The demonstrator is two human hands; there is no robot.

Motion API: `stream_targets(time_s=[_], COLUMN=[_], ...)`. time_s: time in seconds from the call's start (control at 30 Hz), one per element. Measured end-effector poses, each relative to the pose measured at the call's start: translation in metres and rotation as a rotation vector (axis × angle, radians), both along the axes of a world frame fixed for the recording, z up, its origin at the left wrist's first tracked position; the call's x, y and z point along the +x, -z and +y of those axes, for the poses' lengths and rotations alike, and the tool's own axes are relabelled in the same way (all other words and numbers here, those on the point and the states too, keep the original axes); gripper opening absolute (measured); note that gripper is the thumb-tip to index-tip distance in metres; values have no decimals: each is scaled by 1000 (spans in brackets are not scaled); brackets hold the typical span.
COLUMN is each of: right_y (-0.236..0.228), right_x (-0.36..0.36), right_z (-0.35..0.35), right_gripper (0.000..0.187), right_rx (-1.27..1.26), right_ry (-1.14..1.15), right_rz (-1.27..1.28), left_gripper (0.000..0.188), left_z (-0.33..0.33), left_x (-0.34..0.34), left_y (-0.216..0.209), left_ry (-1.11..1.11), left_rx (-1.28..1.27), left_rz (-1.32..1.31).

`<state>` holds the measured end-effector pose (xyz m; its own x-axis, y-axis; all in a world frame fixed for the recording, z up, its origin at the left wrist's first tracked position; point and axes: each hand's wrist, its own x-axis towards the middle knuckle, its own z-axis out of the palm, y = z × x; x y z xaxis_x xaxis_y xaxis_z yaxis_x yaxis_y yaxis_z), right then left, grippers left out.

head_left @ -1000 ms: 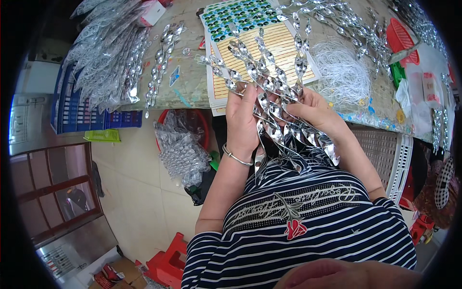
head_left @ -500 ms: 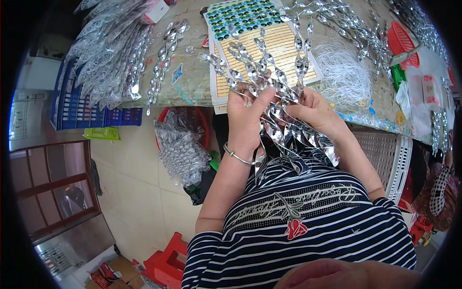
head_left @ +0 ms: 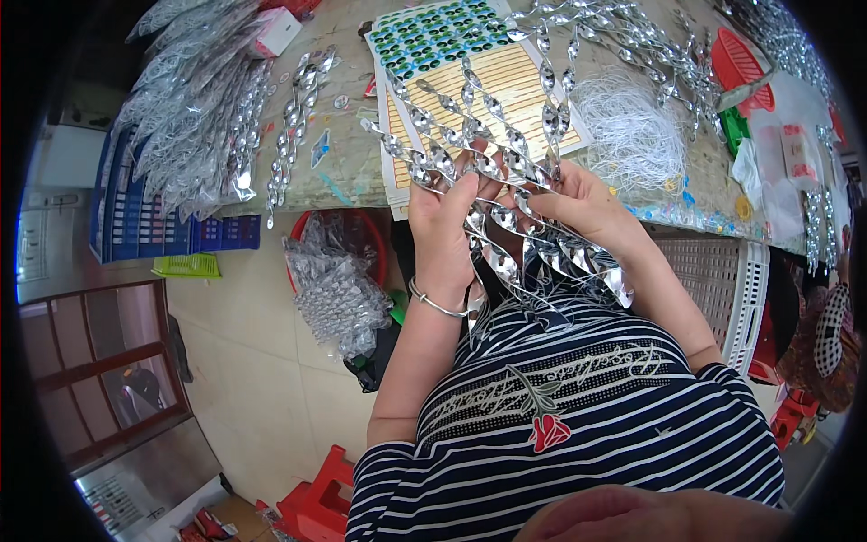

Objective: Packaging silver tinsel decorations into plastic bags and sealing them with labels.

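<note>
Several shiny silver twisted strips (head_left: 497, 246) are bunched between my two hands in front of my chest. My left hand (head_left: 441, 221) is closed round the left side of the bunch, its thumb lying over the strips. With thumb and fingers, my right hand (head_left: 587, 206) pinches the right side of it. The upper ends fan out over a yellow striped sheet (head_left: 506, 86), while the lower ends hang against my striped shirt. Some fingertips are hidden behind the strips. Above the striped sheet lies a sheet of green and blue round stickers (head_left: 438, 36).
White string (head_left: 628, 131) lies in a tangled pile on the worktable (head_left: 361, 135). Bagged silver pieces (head_left: 194, 108) heap over a blue crate (head_left: 135, 203) at left. Below stand a red tub (head_left: 379, 248) and a red stool (head_left: 325, 488). A red basket (head_left: 741, 68) sits at right.
My left hand has shifted slightly left, and its thumb sits lower on the strips. The strips' upper ends are spread a little differently. Both hands keep their hold.
</note>
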<state>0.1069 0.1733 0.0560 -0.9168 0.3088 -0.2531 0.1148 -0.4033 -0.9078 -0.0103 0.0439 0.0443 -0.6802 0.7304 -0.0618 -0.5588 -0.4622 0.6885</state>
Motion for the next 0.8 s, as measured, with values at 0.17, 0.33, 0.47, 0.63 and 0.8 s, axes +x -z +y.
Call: stream_targets(time_s=[0.17,0.33,0.47,0.63,0.8], right_y=[5,6,7,8,6], right_x=[2,1,2,2,2], right_z=[3,1,0,0,-2], right_gripper=[31,32,31,32,32], right_rx=[13,7,-4,-2,-46], right_ry=[-31,-50,-36,-39,-25], right_rz=[-25,-28,-25,-39,-1], left_gripper=[39,45,44,44,45], left_z=[-1,-4,-4,-5,-5], left_x=[0,-3,-4,-4,-1], left_y=[-2,3,3,3,-2], left_ry=[0,22,54,67,44], left_rx=[-4,26,75,117,119], left_rz=[-38,-61,-74,-75,-87])
